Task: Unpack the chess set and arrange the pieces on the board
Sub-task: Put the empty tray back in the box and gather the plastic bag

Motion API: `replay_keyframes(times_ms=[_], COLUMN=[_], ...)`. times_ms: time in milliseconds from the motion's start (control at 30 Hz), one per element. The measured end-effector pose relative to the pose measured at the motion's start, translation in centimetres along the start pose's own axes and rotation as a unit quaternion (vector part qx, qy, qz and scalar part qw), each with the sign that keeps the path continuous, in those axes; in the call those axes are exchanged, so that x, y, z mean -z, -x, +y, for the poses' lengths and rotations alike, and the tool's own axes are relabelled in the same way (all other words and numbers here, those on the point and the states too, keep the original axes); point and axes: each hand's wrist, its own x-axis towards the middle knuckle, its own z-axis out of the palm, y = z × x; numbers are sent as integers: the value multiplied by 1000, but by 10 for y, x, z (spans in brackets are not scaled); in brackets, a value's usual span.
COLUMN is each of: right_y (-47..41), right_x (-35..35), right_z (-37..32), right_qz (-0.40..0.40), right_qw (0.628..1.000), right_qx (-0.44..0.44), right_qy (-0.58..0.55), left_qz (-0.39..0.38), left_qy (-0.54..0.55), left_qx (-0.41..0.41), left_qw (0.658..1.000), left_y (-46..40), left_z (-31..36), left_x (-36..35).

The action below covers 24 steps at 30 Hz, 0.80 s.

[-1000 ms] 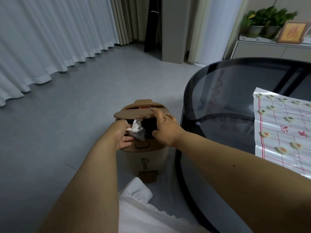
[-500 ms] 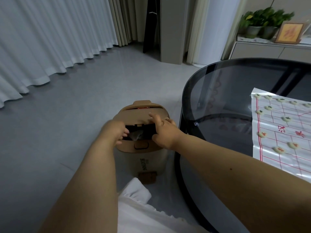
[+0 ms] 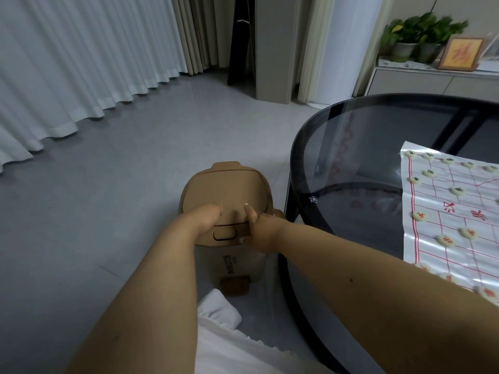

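Compared with a second ago, the crumpled wrapper has gone from the left hand (image 3: 208, 218) and the bin lid (image 3: 226, 190), then held ajar, now lies closed. Step in hand: disposal of packaging, with the set itself apparently unpacked. The bin (image 3: 229, 255) stands on the floor, just left of the glass table (image 3: 351, 147). Left hand: rests on the near edge of the lid, holding nothing; its fingers are foreshortened, so their curl cannot be told. Right hand (image 3: 260, 230): index finger extended, touching the lid, the others loosely bent, nothing gripped. The board (image 3: 459, 228) lies on the table at right, round pieces (image 3: 457, 190) already on its lines. Next move, presumably: turn right to the board and check the arrangement.
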Motion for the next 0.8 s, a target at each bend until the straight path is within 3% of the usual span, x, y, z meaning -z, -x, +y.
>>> replay_keyframes(times_ms=[600,700,800], right_y=[-1,2,10], right_x=[3,10,22], right_z=[-4,-9,-12], right_qz=[-36,-4,95], right_qw=[998,998,991], right_qx=[-31,-26,10], right_qy=[-40,-55,-90], left_qz=[-1,47,91], left_qy=[-152,-143,-104], left_qx=[-6,-3,-22], left_qw=[988,989,990], left_y=[-2,-6,-6], left_z=[17,18,25], left_x=[-12,-12,-10])
